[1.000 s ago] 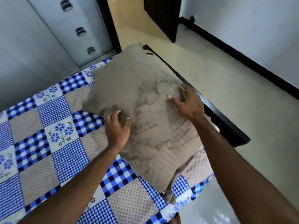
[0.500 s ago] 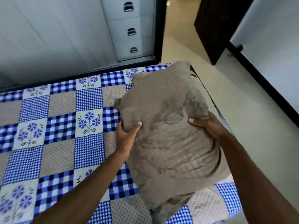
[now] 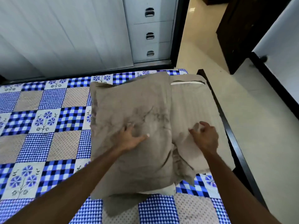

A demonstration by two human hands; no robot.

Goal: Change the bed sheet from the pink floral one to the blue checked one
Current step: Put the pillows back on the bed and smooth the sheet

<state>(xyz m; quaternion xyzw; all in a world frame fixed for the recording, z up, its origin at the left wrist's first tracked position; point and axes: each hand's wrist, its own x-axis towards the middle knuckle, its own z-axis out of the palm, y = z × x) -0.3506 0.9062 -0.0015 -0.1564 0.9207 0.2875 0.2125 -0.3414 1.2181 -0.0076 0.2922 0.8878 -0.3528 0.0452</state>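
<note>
Partly hidden under both pillows, the blue checked sheet (image 3: 40, 118) is spread over the bed, running from 9 o'clock across to the 5 o'clock corner. Its near and left edges are cut off by the frame. The left pillow (image 3: 129, 102) lies flat at the centre, overlapping the edge of the right pillow (image 3: 194, 102) at 3 o'clock of it, so their shared border cannot be traced. A white inner cushion (image 3: 165, 190) peeks from the left pillow's open end at 6 o'clock. A pale slit (image 3: 187, 82) shows at the right pillow's far end.

The left hand (image 3: 131, 139) presses on the left pillow with its fingers (image 3: 144, 136) spread apart. The right hand (image 3: 205, 136) is motion-blurred over the right pillow, fingers loosely bent and holding nothing. Whether it touches the cloth cannot be told.

The dark bed frame (image 3: 234, 143) runs along the bed from 1 to 4 o'clock, with drawers (image 3: 150, 34) at 12 and a dark door (image 3: 239, 29) at 1.

Half a second ago both hands gripped the left pillow by its sides, lifted over the sheet. It now lies on the bed, and the right hand has let go and moved right. The right pillow was covered then.
</note>
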